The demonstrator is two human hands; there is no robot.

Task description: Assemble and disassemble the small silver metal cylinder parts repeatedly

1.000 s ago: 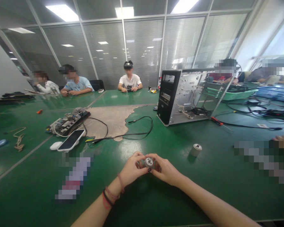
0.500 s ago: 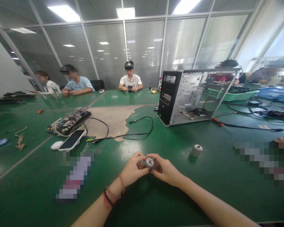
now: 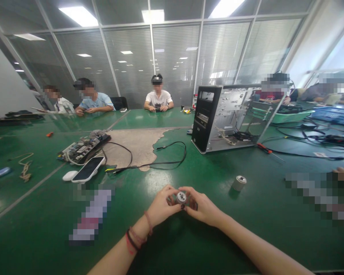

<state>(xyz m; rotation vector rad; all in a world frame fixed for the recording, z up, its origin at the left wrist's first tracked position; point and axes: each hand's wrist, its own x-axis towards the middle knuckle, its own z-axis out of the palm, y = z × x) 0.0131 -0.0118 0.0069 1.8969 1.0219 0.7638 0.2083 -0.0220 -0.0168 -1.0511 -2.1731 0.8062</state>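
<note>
My left hand (image 3: 162,202) and my right hand (image 3: 202,206) come together over the green table. Between their fingertips they grip a small metal motor (image 3: 181,197), a short silvery cylinder. Its round end faces up towards me, with a raised centre and dark holes. Fingers hide most of its side. A small dark piece shows by the thumbs below it, too small to name. To the right of my right hand a second metal cylinder (image 3: 240,183) of like shape stands upright on the table, touched by neither hand.
An open computer case (image 3: 206,118) stands beyond my right hand. A screwdriver (image 3: 271,152) lies beside it. At left are a phone (image 3: 88,169), a white case (image 3: 70,175) and a circuit board (image 3: 84,148). A black cable (image 3: 169,163) crosses ahead. Several people sit around the table.
Both hands keep their hold on the motor in nearly the same place. The whole view has shifted very slightly.
</note>
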